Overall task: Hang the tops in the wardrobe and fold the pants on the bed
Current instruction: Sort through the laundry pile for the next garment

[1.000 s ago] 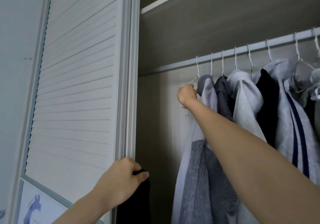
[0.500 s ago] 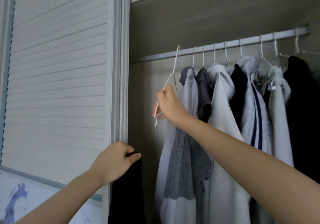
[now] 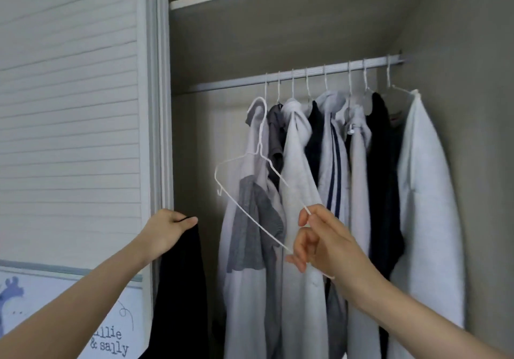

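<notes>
In the head view, a bare white wire hanger is pinched at one end by the curled fingers of the right hand, clear of the rail and in front of the hung tops. A black garment is gripped at its top edge by the left hand, beside the slatted door.

A black garment is hanging limp at lower centre-left of the frame, its top edge gripped from above. A bare white wire hanger is tilting at centre frame, hook up, off the rail. Hung tops, white, grey and dark, are crowding the rail at centre-right.
</notes>
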A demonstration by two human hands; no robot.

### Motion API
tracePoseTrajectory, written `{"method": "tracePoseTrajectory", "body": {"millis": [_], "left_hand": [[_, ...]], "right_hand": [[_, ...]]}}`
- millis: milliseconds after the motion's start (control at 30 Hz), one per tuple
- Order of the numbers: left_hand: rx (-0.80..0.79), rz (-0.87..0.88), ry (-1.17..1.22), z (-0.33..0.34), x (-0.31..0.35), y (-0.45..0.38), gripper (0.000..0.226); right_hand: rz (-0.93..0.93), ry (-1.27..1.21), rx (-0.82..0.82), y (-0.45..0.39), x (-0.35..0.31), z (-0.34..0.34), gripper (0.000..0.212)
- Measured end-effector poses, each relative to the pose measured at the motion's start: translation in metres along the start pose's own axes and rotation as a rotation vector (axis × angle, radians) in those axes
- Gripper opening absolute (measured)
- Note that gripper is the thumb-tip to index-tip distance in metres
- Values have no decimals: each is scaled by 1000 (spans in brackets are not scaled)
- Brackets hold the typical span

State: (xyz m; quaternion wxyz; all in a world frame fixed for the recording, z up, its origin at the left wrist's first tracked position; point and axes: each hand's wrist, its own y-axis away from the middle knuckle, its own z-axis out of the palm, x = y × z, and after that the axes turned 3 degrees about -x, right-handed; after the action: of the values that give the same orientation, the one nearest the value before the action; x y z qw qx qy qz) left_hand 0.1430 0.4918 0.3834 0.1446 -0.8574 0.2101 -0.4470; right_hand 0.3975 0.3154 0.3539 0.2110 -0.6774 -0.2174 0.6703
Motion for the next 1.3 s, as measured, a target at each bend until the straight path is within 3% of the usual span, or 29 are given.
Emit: {"method": "tracePoseTrajectory", "body": {"millis": [200,433,633,833,1000,1133,1200,1300], "left_hand": [[62,-108,263,10,23,41,26],[98,-271,385,25,37,86,29],[61,-243,199,44,59,125,34],[-128,-116,129,73,103,153,28],[-62,5,108,93,134,164,52],[-4,203,68,99,165,179,57],[-46,268,87,94,175,186,57],[4,497,-268,77,181,192,55]], "right_hand": [[84,-152,123,58,-40,-29,33],[194,-133,-107,143,-65,-90,30],[331,-128,-229,205,-77,-128,31],[314,-101,-149,225,-72,-123,31],[357,-150,-146,223,-57,-107,31],[336,-110,-199,220,-52,-90,31],[293,-172,-183,223,-52,-84,31],[214,-309,-114,224,-60,-83,30]]}}
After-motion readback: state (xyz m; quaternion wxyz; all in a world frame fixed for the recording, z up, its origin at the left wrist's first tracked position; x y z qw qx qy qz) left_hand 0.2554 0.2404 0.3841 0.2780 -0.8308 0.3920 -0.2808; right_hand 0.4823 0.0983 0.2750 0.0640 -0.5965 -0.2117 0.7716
